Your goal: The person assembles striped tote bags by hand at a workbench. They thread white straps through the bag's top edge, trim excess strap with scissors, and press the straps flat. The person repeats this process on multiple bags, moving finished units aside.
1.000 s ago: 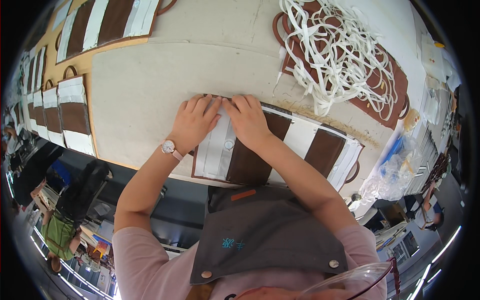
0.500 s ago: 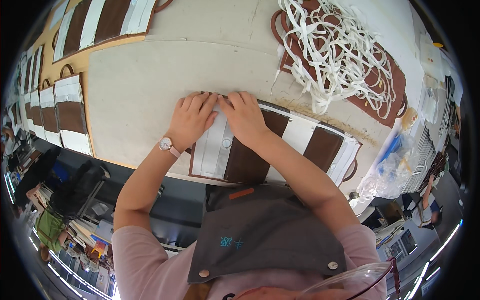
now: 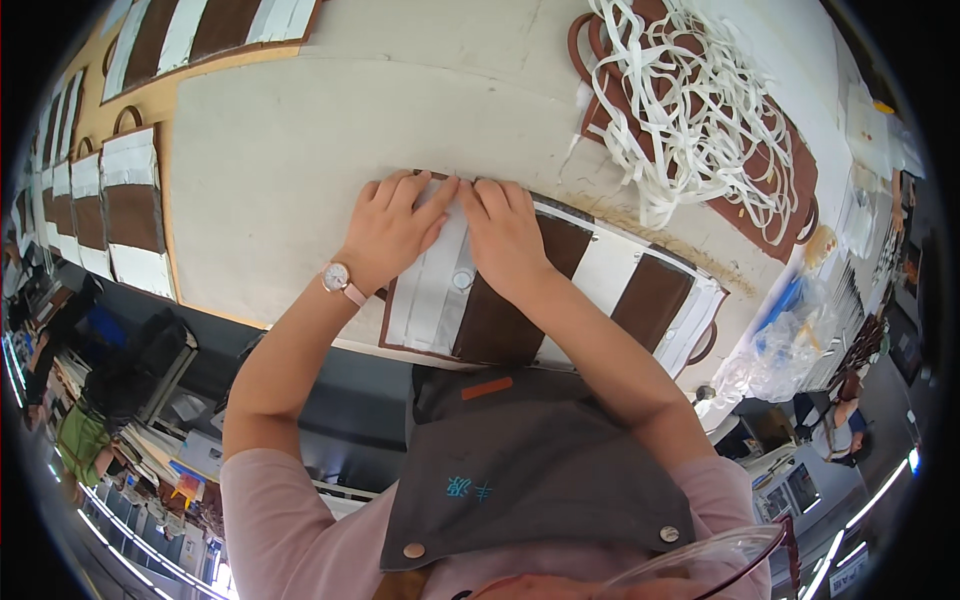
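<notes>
A brown and white striped bag panel (image 3: 495, 320) lies flat along the near edge of the table, in front of my apron. A brown loop handle (image 3: 706, 345) sticks out from its right end, and a round white disc (image 3: 461, 279) sits on a pale strip. Both hands are at its far edge, close to its left end. My left hand (image 3: 385, 230), with a watch on the wrist, has its fingers bent over that edge. Right beside it, my right hand (image 3: 503, 235) pinches the same edge, the index fingertips almost meeting. The undersides of my fingertips are hidden.
A tangled heap of white tape (image 3: 690, 120) lies on brown panels (image 3: 800, 165) at the far right. More striped panels (image 3: 132, 200) with loop handles lie to the left and at the far left (image 3: 225, 40). Crumpled clear plastic (image 3: 795, 345) is at the right table edge. People are beyond.
My fingers have shifted slightly to the right along the panel's far edge, the hands keeping close together. The whole view has turned a little; the panel lies much as before.
</notes>
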{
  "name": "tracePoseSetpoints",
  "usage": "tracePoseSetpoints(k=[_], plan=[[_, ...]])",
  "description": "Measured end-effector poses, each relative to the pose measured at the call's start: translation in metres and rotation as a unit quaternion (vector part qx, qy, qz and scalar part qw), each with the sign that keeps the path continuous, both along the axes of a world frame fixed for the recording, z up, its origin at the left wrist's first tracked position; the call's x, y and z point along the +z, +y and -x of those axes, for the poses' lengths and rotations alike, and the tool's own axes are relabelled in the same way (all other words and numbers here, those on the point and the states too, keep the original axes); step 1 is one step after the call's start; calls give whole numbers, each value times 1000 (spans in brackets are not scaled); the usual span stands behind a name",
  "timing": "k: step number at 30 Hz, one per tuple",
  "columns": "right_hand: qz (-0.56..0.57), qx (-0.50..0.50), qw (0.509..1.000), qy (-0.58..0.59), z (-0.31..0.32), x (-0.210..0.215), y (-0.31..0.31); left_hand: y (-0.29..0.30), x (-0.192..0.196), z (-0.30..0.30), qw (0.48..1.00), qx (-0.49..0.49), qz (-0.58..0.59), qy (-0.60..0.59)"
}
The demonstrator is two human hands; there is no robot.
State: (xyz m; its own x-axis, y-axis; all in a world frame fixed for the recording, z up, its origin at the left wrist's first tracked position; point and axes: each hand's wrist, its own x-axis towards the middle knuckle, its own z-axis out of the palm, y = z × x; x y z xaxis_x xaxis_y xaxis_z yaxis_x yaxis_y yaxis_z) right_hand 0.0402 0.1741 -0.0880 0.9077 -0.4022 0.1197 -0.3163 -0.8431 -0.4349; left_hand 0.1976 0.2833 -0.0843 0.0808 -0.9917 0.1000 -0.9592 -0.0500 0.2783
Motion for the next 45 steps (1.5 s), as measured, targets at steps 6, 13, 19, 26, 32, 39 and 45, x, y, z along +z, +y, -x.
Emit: tracePoseSetpoints(k=[6,13,19,26,32,39,45], plan=[[-8,12,1000,4,2,-3,-1,-1,-5,2,1000,8,2,-3],[-12,-43,998,-36,18,3,10,-2,-1,3,999,27,-28,14],[-23,-71,996,-40,15,5,9,-2,13,35,997,74,-11,0],[-41,-134,990,-11,9,7,-28,-1,2,52,997,70,-17,-2],[-105,-79,990,57,-8,10,-44,-2,4,51,998,60,-29,-20],[-98,-76,992,1,-8,4,-37,-4,4,50,997,59,-27,-45],[-99,-45,993,-39,-7,-2,-38,-5,5,46,997,50,-40,-37]])
